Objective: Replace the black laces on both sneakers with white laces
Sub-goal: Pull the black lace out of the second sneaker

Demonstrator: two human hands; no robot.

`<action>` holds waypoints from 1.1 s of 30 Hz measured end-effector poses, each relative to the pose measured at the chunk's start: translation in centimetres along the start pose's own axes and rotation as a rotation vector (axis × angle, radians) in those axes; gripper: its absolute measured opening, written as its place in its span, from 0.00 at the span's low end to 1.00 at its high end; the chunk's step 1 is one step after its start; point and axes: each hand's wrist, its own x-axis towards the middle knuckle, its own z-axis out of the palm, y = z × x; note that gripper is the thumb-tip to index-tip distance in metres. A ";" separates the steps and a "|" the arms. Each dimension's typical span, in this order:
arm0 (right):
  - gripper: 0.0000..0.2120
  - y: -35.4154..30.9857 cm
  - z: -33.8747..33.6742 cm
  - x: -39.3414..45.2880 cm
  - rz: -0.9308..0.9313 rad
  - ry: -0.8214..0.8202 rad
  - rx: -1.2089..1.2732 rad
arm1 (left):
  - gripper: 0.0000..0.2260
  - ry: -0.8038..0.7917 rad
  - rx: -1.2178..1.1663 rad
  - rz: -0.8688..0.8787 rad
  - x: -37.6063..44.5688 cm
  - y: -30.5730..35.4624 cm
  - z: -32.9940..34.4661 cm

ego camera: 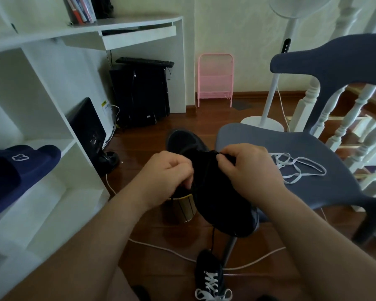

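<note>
I hold a black sneaker (217,200) in mid-air over the floor, toe pointing away. My left hand (167,177) grips its left side with curled fingers. At the top of the lacing, my right hand (245,168) pinches the black lace. A thin black lace end (212,237) dangles below the shoe. The other sneaker (211,276) stands on the floor at the bottom, threaded with white laces. A loose white lace (297,168) lies on the blue-grey chair seat (313,146) to the right.
A small yellowish bin (186,208) stands under the held shoe. White shelving (52,148) with navy slippers (20,168) is at the left. A computer tower (141,94), a pink rack (215,79), a fan stand (263,122) and white cables (161,249) occupy the wooden floor.
</note>
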 end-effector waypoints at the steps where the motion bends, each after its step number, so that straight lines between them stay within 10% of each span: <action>1: 0.13 -0.2 0.1 0.0 -0.015 -0.002 -0.022 | 0.16 0.091 0.174 -0.022 0.1 -0.3 0.2; 13: 0.11 -1.5 1.2 -0.6 -0.075 -0.018 -0.029 | 0.11 0.202 0.180 -0.064 0.9 0.1 1.6; 20: 0.10 -0.3 0.7 0.0 -0.017 0.006 0.007 | 0.10 -0.361 -0.019 -0.123 -0.4 0.4 -0.4; 26: 0.11 -1.8 1.2 -0.4 -0.079 0.015 -0.022 | 0.14 0.243 0.300 -0.114 0.8 0.0 0.8; 33: 0.11 -2.1 1.2 -0.7 -0.104 0.032 -0.023 | 0.10 0.234 0.147 -0.099 1.1 0.2 1.9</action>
